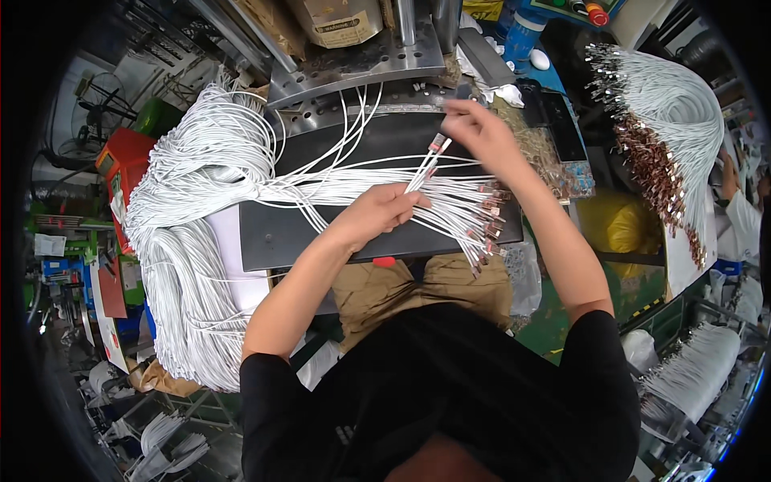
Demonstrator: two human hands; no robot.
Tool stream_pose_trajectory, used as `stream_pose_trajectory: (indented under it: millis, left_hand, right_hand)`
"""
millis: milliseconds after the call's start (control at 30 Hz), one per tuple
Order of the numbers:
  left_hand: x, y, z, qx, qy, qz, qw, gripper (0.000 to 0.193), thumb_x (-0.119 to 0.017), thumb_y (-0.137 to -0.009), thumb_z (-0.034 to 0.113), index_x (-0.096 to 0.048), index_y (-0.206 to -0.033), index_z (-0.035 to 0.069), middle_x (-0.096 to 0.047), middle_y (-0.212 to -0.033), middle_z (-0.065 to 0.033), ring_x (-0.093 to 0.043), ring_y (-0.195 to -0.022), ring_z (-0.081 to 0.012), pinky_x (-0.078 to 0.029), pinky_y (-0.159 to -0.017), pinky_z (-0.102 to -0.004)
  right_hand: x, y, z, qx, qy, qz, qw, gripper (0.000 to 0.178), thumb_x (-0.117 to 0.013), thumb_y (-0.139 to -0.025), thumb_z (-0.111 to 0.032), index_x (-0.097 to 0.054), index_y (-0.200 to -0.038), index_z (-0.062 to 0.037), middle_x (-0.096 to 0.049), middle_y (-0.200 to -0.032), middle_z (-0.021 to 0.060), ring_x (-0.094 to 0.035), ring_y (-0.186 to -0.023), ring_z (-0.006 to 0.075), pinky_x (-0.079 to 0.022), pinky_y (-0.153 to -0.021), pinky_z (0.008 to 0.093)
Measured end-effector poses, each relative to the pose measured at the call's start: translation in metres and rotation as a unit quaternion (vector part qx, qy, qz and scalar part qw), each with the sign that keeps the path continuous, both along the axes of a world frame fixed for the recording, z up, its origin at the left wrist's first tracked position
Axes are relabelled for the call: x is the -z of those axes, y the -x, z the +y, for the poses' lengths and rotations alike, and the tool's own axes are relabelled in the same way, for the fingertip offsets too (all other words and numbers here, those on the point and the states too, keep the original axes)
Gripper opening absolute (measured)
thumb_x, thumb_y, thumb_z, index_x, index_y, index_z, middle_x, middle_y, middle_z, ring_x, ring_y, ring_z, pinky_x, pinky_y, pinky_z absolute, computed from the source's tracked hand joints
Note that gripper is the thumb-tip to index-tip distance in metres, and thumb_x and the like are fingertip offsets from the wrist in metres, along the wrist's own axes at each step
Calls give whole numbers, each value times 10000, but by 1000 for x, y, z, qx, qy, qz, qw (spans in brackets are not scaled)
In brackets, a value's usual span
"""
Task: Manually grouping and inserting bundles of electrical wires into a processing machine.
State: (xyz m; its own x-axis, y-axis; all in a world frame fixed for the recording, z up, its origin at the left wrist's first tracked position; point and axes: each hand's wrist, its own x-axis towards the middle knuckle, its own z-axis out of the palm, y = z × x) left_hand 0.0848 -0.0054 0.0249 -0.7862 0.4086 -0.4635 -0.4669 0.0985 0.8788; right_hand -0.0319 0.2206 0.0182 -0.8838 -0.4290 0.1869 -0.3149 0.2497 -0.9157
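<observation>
A few white cables [419,175] are pinched in my left hand [376,212], its thumb and fingers closed round them. Their connector ends [438,145] point up and away, toward the machine. Just right of these ends is my right hand [483,138], raised and smeared by motion, so I cannot make out whether its fingers hold anything. Below and behind my left hand, a fan of more white cables [462,210] lies across the black work surface [277,237], with metal and reddish ends at the right.
A metal press [361,68] stands at the far side, with several loose cables running to its slot. Large coiled white cable bundles [201,153] fill the left. At right hangs another cable bundle [683,104], near a yellow bag [618,225] and a blue bottle [524,36].
</observation>
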Motion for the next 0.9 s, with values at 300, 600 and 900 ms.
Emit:
stream_pose_trajectory:
  millis: [300,600,900]
  left_hand:
    - [10,34,4,-96,-37,18,995,381,-508,-1060,368,-644,-1205,44,-615,-819,-21,-540,-676,-108,-436,-625,-245]
    - [10,83,-11,-235,-123,-42,963,411,-510,-1060,352,-598,-1268,8,-694,-1044,-106,-640,-808,-146,-520,-734,-274]
    - [34,73,-15,-192,-98,-1,977,265,-665,-973,188,-641,-1161,2,-702,-957,-82,-664,-837,-127,-529,-763,-250]
  right_hand:
    - [5,-12,-27,-95,85,-51,991,359,-547,-1004,-310,-678,-1207,-43,-712,-1071,123,-684,-983,223,-527,-873,378]
    - [21,25,-33,7,-276,352,894,284,-625,-910,-157,-665,-1156,-22,-687,-1061,146,-662,-964,315,-530,-810,412]
    - [35,19,-41,2,-252,298,921,296,-619,-863,-122,-668,-1147,-56,-664,-1028,147,-647,-890,263,-533,-696,360]
